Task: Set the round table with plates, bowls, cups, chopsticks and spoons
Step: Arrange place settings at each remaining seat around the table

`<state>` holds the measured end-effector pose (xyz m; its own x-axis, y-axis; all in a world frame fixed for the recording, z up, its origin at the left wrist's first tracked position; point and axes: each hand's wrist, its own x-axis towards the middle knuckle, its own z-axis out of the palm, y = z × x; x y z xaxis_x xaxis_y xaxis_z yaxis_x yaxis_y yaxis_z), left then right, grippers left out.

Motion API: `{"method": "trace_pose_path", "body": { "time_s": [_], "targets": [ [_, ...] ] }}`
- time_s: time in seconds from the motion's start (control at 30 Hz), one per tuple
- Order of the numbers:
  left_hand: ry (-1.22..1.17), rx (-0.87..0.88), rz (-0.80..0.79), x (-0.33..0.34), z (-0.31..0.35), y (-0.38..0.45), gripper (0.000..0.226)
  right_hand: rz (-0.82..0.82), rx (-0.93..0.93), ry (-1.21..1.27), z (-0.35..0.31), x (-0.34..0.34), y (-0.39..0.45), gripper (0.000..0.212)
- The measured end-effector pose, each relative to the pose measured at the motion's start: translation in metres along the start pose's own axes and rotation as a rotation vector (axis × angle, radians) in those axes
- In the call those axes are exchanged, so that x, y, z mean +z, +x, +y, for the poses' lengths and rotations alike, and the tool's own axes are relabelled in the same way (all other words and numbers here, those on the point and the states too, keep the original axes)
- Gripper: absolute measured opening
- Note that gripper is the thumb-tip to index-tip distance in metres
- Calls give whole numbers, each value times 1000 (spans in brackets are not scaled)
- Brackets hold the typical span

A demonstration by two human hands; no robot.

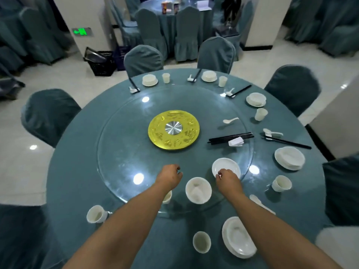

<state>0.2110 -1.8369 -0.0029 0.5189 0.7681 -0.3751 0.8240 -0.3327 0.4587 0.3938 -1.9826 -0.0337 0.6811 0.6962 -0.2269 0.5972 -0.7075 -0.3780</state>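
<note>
On the round desk (pixel 81 152), draped in matte teal cloth, lies a big clear glass turntable (pixel 120 152) with a glossy yellow disc (pixel 155 133) and a brushed metal hub at its centre. Near the glass's near right edge sits a smooth white plate (pixel 229 165); the right hand (pixel 228 177) pinches its near rim with curled fingers. Just left of it stands a deep white bowl (pixel 198 190), also on the glass. The left hand (pixel 171 174) hovers over bare glass, fingers loosely curled, holding nothing. A bundle of slim black chopsticks (pixel 231 137) lies on the right of the glass beside a white spoon (pixel 230 120). White plate-and-bowl sets, cups and chopsticks ring the far and right cloth edge. Nearest, an oval plate with a bowl (pixel 239 237) sits beside a cup (pixel 202 242); another cup (pixel 96 213) stands near left.
</note>
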Motion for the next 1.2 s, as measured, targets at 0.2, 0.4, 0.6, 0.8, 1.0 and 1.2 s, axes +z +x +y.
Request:
{"method": "trace_pose_path", "body": {
  "time_s": [0.2, 0.4, 0.6, 0.8, 1.0, 1.2],
  "targets": [
    [-19, -7, -12, 24, 45, 42, 25, 2, 271, 234, 40, 0, 38, 25],
    [-38, -28, -65, 68, 82, 89, 19, 35, 473, 403, 80, 16, 69, 29],
    [-94, -45, -123, 104, 109, 126, 17, 57, 616, 507, 101, 26, 91, 34],
    [-119, -30, -174, 134, 115, 146, 23, 22, 649, 517, 110, 41, 102, 30],
    [-117, -51, -126, 138, 116, 161, 13, 46, 641, 490, 109, 46, 111, 17],
    [-57, -64, -121, 135, 119, 159, 17, 42, 641, 429, 107, 48, 107, 20]
  ]
}}
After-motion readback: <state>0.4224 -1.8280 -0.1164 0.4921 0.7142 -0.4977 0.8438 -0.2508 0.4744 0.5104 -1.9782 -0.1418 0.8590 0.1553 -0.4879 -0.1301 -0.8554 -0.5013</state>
